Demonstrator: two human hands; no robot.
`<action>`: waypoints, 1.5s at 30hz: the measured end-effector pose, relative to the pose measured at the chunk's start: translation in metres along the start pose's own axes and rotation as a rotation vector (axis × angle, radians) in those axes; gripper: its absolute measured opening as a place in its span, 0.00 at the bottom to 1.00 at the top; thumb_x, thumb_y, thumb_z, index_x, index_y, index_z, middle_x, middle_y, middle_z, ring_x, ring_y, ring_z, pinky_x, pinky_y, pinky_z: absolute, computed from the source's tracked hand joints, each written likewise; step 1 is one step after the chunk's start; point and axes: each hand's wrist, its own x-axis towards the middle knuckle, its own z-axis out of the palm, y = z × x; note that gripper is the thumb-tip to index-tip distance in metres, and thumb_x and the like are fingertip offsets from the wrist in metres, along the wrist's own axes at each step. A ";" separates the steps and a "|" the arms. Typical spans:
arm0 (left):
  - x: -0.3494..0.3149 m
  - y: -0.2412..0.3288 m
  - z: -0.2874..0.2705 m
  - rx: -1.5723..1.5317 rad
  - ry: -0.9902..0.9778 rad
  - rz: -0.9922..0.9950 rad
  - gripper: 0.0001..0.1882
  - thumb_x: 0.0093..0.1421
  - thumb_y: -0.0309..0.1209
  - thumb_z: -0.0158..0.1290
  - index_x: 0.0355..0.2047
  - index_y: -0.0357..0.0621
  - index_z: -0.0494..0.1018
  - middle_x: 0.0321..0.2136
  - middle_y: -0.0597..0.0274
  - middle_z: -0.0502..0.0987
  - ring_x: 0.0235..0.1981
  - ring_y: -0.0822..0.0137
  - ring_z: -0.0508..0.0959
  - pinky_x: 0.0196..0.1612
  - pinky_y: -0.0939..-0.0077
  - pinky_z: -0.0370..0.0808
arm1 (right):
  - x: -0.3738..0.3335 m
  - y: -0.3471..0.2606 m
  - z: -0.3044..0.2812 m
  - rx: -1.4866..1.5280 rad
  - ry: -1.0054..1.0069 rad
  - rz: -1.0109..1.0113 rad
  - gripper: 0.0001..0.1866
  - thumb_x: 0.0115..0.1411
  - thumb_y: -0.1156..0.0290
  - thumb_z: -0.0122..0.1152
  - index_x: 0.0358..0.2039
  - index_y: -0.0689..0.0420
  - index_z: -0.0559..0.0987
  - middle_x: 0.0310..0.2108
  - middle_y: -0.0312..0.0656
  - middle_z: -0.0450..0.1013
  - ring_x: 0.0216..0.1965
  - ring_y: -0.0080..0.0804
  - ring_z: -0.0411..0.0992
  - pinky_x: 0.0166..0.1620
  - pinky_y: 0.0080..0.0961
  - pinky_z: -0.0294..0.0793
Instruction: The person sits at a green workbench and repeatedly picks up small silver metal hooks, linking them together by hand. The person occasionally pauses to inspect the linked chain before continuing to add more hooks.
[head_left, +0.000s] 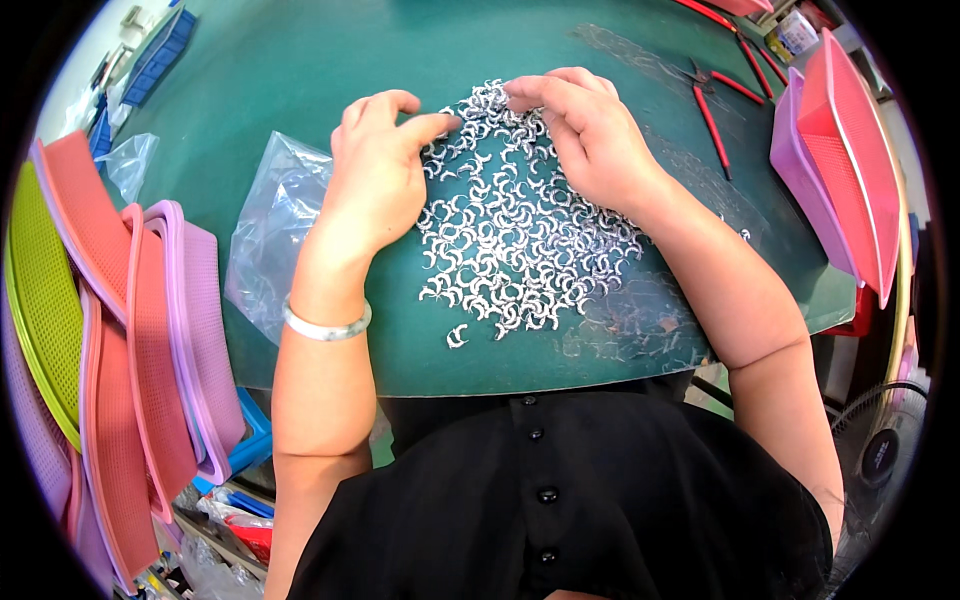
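Note:
A spread of small silver crescent-shaped metal pieces point(520, 240) lies on the green table mat point(480, 375). At the far left edge of the pile is my left hand point(380, 165), thumb and forefinger apart, thumb tip touching or just over the pieces. My right hand point(597, 140) is across from it at the far right edge. Its curved fingertips reach the top of the heap, and its thumb is held away from them. I see nothing gripped in either hand, though the pieces under the fingertips are partly hidden. A pair of crescents sits apart at the near edge.
Left of the pile lies a clear plastic bag point(280, 220). Stacked pink, purple and green plastic baskets point(130, 310) crowd the left edge. Red-handled pliers point(712, 120) lie at the far right, near pink and purple baskets point(835, 160). A blue tray point(160, 55) stands far left.

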 end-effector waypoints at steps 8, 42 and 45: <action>0.000 0.003 -0.001 0.028 -0.050 -0.023 0.19 0.54 0.17 0.44 0.38 0.50 0.80 0.47 0.53 0.71 0.52 0.52 0.67 0.57 0.61 0.60 | 0.000 -0.001 -0.005 -0.045 -0.156 0.007 0.24 0.51 0.86 0.44 0.47 0.54 0.75 0.35 0.35 0.77 0.47 0.35 0.67 0.55 0.34 0.60; 0.004 0.024 0.002 -0.058 -0.043 0.072 0.19 0.51 0.16 0.43 0.39 0.46 0.78 0.48 0.53 0.70 0.53 0.51 0.66 0.57 0.59 0.60 | 0.001 0.001 -0.012 -0.039 -0.111 0.039 0.20 0.49 0.83 0.47 0.41 0.54 0.79 0.27 0.33 0.76 0.39 0.33 0.70 0.49 0.32 0.63; 0.002 0.022 0.005 -0.041 -0.073 0.082 0.20 0.51 0.16 0.42 0.41 0.46 0.78 0.48 0.52 0.69 0.53 0.51 0.65 0.58 0.59 0.59 | -0.001 0.005 -0.010 -0.036 -0.163 0.016 0.19 0.49 0.82 0.47 0.40 0.54 0.79 0.26 0.32 0.76 0.39 0.33 0.70 0.49 0.32 0.63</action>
